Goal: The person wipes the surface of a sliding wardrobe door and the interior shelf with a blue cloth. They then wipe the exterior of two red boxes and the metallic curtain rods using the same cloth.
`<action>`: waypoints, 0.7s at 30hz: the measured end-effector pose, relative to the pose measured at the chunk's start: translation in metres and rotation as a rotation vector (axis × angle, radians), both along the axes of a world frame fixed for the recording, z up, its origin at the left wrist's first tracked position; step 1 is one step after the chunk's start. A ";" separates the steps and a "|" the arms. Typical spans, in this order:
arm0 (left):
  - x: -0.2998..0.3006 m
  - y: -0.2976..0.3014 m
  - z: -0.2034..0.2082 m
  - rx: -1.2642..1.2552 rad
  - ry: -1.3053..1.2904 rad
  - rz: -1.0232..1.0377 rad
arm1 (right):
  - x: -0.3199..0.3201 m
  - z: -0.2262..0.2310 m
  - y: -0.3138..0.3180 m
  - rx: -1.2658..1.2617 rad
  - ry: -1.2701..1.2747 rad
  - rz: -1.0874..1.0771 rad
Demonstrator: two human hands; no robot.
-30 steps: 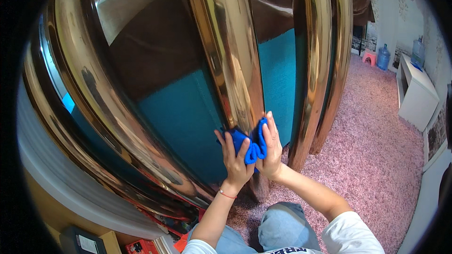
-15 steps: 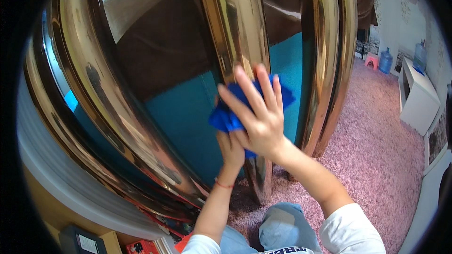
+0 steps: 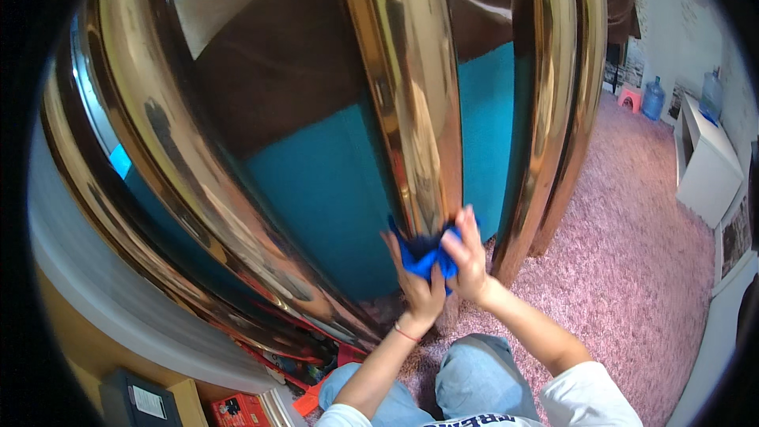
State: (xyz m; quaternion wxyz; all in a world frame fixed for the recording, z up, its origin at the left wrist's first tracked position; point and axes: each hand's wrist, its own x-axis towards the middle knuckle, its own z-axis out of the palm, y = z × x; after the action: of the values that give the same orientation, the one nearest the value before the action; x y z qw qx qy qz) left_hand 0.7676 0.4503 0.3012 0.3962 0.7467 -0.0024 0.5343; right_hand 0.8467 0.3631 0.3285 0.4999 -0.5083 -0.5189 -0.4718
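A bright blue cloth (image 3: 423,261) is wrapped round the lower part of a shiny gold metal post (image 3: 407,71), a little above the carpet. My left hand (image 3: 421,292) presses the cloth from the post's left side, with a thin red band on the wrist. On the right side, my right hand (image 3: 471,265) holds the cloth against the post, fingers pointing up. Both hands curve about the post, and part of the fingers is hidden by the cloth or blurred.
More gold posts (image 3: 545,95) stand on both sides, with teal panels (image 3: 312,198) and brown fabric (image 3: 292,71) behind. Pink shaggy carpet (image 3: 624,213) covers the floor. A white cabinet (image 3: 715,174), blue water jug (image 3: 653,99) and pink stool (image 3: 630,98) are far right. Boxes (image 3: 138,403) sit lower left.
Both hands and the blue cloth have slid down the gold post, from its middle to near its foot. My right hand has turned from lying across the front to the post's right side.
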 end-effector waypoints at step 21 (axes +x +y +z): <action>-0.026 -0.010 -0.153 -0.068 0.442 0.121 | -0.014 -0.164 -0.048 -0.574 0.847 -0.027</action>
State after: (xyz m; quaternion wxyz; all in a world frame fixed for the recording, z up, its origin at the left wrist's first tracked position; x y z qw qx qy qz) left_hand 0.7415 0.4402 0.1481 0.3793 0.8305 0.1475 0.3803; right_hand 0.8328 0.3147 0.1647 0.5004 -0.7782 -0.3731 -0.0693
